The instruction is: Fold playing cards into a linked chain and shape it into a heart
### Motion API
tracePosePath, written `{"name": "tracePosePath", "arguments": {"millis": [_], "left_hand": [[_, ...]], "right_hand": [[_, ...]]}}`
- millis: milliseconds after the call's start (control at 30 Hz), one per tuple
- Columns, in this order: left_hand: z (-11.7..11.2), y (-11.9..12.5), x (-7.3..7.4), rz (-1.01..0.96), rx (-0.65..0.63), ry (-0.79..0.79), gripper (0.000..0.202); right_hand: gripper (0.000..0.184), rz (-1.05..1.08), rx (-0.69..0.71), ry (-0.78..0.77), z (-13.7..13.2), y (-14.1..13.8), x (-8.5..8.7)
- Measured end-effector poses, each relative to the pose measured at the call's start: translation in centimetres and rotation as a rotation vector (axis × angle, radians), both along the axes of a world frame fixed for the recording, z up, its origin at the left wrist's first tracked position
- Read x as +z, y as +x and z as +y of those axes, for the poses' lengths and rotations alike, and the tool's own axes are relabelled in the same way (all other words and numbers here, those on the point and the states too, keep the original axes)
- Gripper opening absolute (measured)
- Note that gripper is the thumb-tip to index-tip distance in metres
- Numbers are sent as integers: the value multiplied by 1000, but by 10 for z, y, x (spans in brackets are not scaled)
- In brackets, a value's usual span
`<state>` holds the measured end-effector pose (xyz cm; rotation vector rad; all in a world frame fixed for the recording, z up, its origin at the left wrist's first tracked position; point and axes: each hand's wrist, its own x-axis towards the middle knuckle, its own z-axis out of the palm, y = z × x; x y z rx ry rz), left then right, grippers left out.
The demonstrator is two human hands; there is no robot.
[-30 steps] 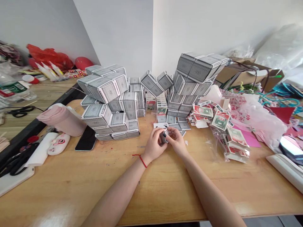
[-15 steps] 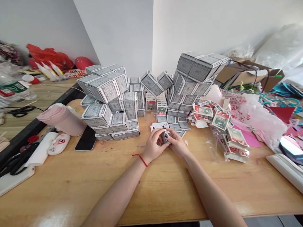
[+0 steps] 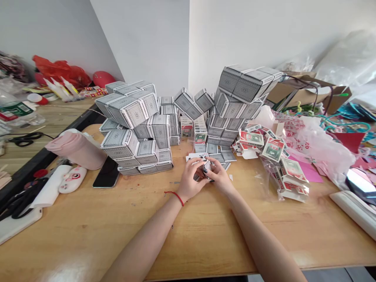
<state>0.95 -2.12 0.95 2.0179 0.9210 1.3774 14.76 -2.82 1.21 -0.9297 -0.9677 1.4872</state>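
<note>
A dark phone [image 3: 106,172] and a stack of patterned card blocks [image 3: 129,147] are seen at the left. The left hand [image 3: 191,178] is angled inward from an extended forearm, fingers curled and nearly closed around a small card piece [image 3: 208,165]. This piece is held between the 2 hands, above the table [image 3: 202,235], and is pinched from the other side by the right hand [image 3: 219,176], its wrist tilted inward. Loose cards [image 3: 228,156] are spread just beyond.
</note>
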Motion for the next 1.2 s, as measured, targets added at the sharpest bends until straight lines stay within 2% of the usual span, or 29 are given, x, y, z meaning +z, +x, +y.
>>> {"name": "tracePosePath", "arguments": {"millis": [167,267,400,500,767,900,1200], "left_hand": [[-3,2,-2,-195,-120,-312,57],[-1,0,-1,-312,-162,-504,51],[4,-3,3,-342,-265,-766,54],[7,-6,4,-390,-336,-905,54],[13,-10,-1,-651,-540,-1203,37],[16,-13,0,-671,-589,-1225,36],[20,-14,3,-550,-537,-1016,44]], "right_hand": [[57,-152,-148,125,0,-2,1],[60,-195,-166,173,-1,-4,0],[62,-322,-190,234,-3,-5,-3],[61,-421,-221,286,-4,-4,-5],[55,-520,-272,407,-7,-3,3],[49,-591,-303,501,-8,-3,5],[60,-640,-350,520,-5,-2,-3]]}}
